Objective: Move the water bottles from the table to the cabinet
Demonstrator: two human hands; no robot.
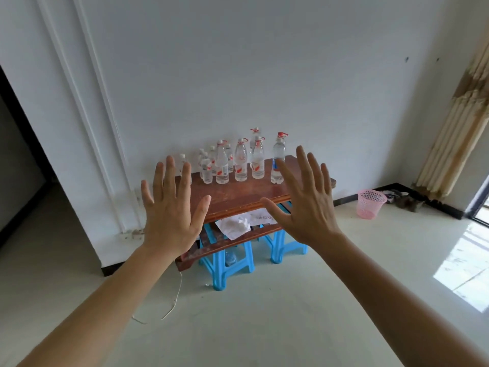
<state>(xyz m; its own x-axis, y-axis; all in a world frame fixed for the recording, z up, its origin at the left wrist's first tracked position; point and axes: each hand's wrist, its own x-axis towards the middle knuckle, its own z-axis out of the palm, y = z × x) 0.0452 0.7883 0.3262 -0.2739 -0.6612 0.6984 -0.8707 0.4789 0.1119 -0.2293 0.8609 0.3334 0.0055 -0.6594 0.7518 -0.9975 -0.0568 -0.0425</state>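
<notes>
White walls (238, 62) and a pale floor (264, 313) frame the brown tabletop (238, 194), above blue stools (225, 271), where the water bottles (241, 165) stand upright near the wall, while the left hand (169, 210) and right hand (308, 207) hover spread wide, holding nothing.

We face a plain white wall (238, 75) with raised moulding strips (79, 102) on its left. A dark doorway (16, 168) opens at far left. Two blue plastic stools (219, 276) stand on the pale floor (264, 313); a pink mesh basket (370, 203) sits near the striped curtain (455, 128) at right, where sunlight (465, 268) falls on the floor.
</notes>
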